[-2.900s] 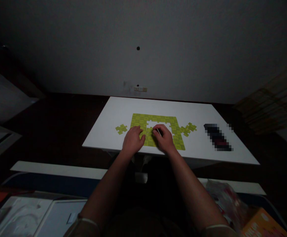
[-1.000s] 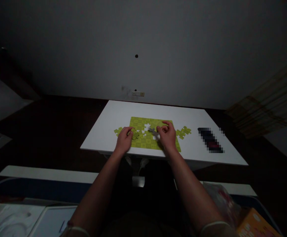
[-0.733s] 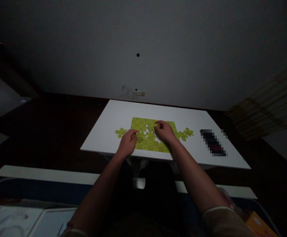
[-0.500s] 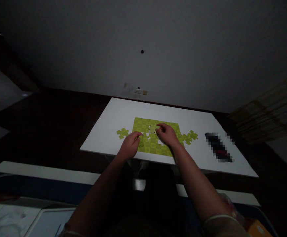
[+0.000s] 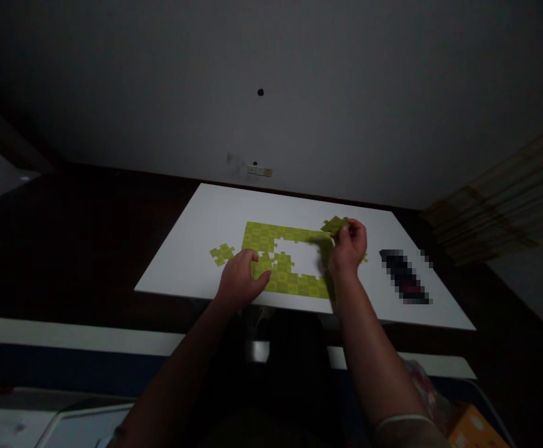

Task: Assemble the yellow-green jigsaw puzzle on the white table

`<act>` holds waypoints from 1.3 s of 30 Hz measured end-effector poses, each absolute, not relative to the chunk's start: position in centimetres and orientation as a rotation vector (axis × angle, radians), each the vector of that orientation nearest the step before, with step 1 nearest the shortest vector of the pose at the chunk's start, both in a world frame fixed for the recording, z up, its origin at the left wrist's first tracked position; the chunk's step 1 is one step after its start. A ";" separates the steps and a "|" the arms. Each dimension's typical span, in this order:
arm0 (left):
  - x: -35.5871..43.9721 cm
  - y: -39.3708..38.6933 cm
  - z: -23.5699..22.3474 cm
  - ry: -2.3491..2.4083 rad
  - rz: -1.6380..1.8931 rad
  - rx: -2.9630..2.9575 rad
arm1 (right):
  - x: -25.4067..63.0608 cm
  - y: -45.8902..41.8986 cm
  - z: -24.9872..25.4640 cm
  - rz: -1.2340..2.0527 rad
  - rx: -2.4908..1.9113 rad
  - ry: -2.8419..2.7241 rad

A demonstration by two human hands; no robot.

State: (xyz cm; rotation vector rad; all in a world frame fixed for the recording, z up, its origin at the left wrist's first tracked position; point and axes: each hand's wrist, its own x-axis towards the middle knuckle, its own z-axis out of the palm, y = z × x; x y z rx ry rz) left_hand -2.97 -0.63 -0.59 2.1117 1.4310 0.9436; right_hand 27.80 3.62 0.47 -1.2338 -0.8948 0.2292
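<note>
A yellow-green jigsaw puzzle (image 5: 299,286) lies on the white table (image 5: 192,224), with a large white gap in its middle and right part. In my right hand (image 5: 349,249), a joined cluster of puzzle pieces (image 5: 334,224) is pinched between thumb and fingers, raised near the puzzle's far right corner. My left hand (image 5: 241,280) rests at the puzzle's left edge, thumb and fingers apart around some pieces (image 5: 263,262) there. Part of that edge is hidden under the hand. Left of the puzzle lies a small group of joined pieces (image 5: 222,253).
A dark pixelated object (image 5: 405,277) lies on the right side of the table. Behind the table stands a grey wall with a socket strip (image 5: 259,170). An orange box (image 5: 474,429) is at the lower right, and a white tray (image 5: 84,426) at the lower left.
My right hand has moved right and up from the puzzle's middle, lifting a cluster of pieces away and leaving a wide gap. My left hand's thumb has spread from its fingers.
</note>
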 end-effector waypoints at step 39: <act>-2.0 0.5 -0.7 1.302 0.756 2.225 | 29.8 -4.6 -1.2 0.654 -1.504 -1.243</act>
